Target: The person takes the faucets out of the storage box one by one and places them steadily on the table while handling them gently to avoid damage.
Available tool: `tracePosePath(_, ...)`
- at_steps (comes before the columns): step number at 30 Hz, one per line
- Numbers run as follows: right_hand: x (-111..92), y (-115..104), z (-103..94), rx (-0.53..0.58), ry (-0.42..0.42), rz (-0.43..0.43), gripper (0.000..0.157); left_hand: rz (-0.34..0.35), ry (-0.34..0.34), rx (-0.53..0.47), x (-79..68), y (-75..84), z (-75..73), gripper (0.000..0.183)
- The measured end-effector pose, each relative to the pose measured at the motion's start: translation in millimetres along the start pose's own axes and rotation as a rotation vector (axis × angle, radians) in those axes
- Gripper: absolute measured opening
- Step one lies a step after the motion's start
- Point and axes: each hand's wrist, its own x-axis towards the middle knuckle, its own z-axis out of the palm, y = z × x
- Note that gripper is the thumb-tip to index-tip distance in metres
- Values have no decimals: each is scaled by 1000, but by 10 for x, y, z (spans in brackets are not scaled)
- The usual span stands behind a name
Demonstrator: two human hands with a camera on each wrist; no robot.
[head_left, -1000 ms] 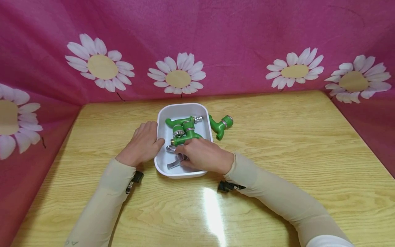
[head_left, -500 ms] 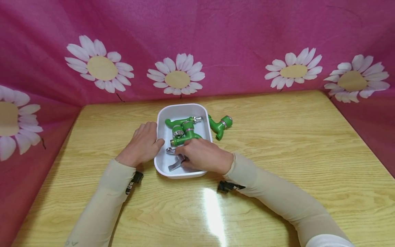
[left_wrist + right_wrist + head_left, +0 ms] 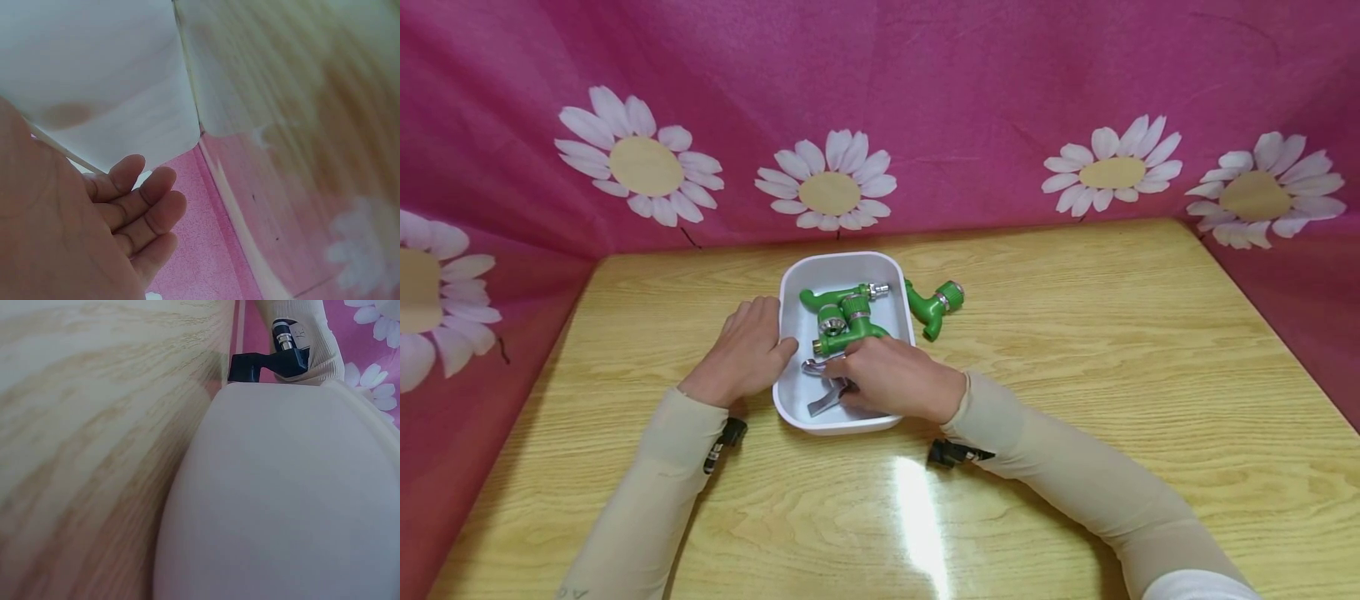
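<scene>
My left hand (image 3: pixel 737 352) holds the left side of a white plastic tub (image 3: pixel 788 275), thumb over the rim. In the left wrist view, its bent fingers (image 3: pixel 164 209) lie outside the tub wall (image 3: pixel 112 69). My right hand (image 3: pixel 897 379) reaches over the front right rim and grips a chrome tap (image 3: pixel 824 402), largely covered by the hand. The tap's flat lever and curved spout tip stick out to the left. Behind it in the tub lie a green tap (image 3: pixel 847 340) and another green tap (image 3: pixel 831 298). The right wrist view shows only the tub's outer wall (image 3: pixel 281 487), the right hand hidden.
One more green tap (image 3: pixel 931 308) lies on the wooden table (image 3: pixel 1075 333), just right of the tub. A pink curtain (image 3: pixel 970 100) with daisies closes off the back and sides. Small black cameras (image 3: pixel 951 454) are strapped at the wrists.
The chrome tap's lever has tilted slightly under my right hand. Both hands and the tub otherwise keep their places.
</scene>
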Motion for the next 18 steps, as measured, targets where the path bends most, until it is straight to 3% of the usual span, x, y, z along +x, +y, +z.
tracePosePath(18, -1, -18, -4, 15, -12, 11, 32, -7, -8, 3, -4, 4, -5, 52)
